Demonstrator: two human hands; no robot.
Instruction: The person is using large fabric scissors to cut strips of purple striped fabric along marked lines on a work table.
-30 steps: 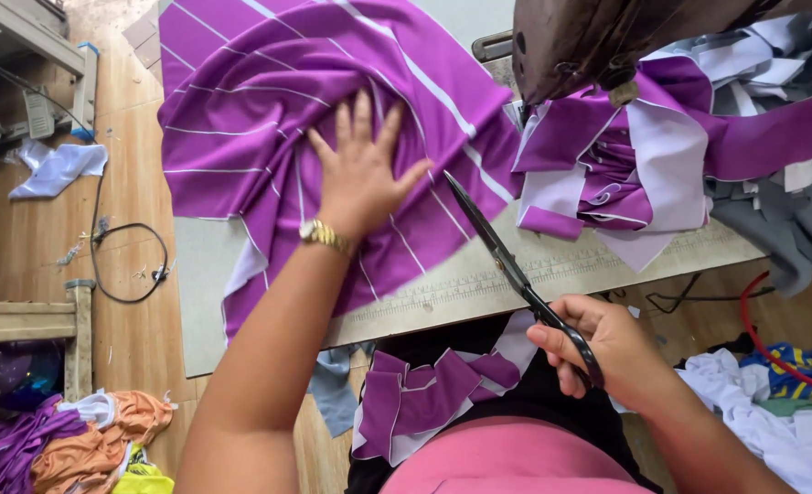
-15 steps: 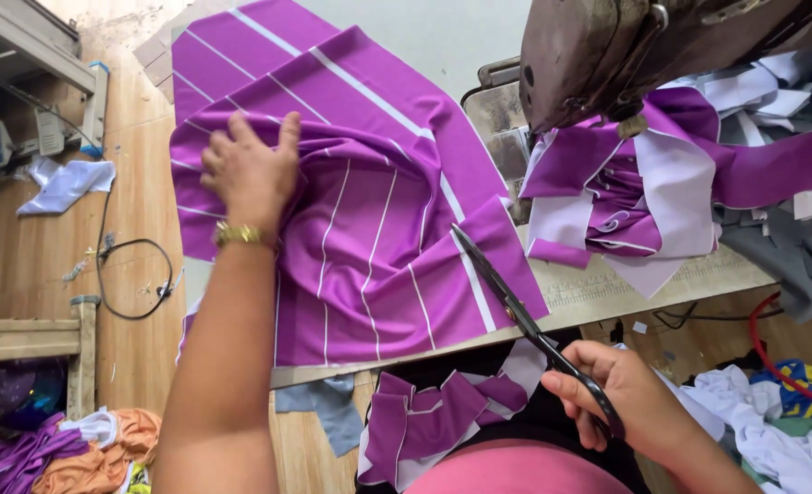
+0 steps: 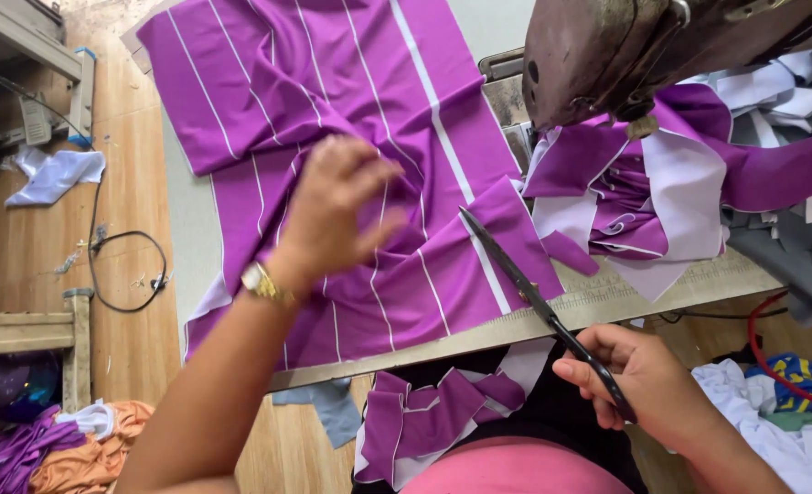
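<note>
**Striped purple fabric, scissors, two hands at the tabletop**

Purple fabric [image 3: 351, 119] with white stripes: spread rumpled across the tabletop [image 3: 607, 297]. Left hand [image 3: 333, 215], gold watch at wrist: raised over the cloth's middle, fingers [image 3: 374, 169] curled loosely together; contact with the cloth cannot be told. Right hand [image 3: 644, 380]: at the near edge, fingers wrapped around the handles of black scissors [image 3: 534, 302], blades together, tip lying on the fabric. Purple-and-white cut pieces [image 3: 644, 192]: heaped to the right beneath a sewing machine [image 3: 625, 55].
</note>
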